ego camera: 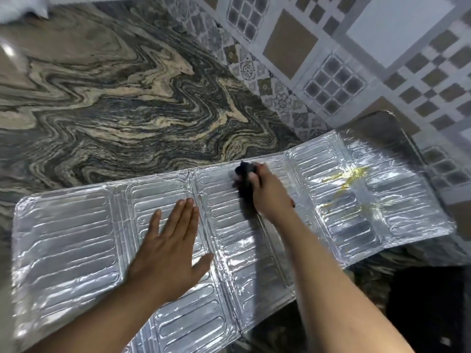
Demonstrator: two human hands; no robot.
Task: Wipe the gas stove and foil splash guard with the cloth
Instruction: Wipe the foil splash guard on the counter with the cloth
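Observation:
The silver foil splash guard (66,240) lies unfolded and flat on the marbled stone counter (107,103), spanning most of the view. My left hand (170,250) presses flat on its middle panels, fingers spread. My right hand (270,192) grips a dark cloth (244,179) and holds it against the foil near the far edge of the centre panel. A yellow greasy stain (351,174) marks the right-hand panel. Only a dark shape (428,307) shows at the lower right; I cannot tell whether it is the gas stove.
A patterned tiled wall (331,47) rises behind the counter on the right. The right end of the foil curls up against that wall. A pale blurred object (23,7) sits at the far left corner.

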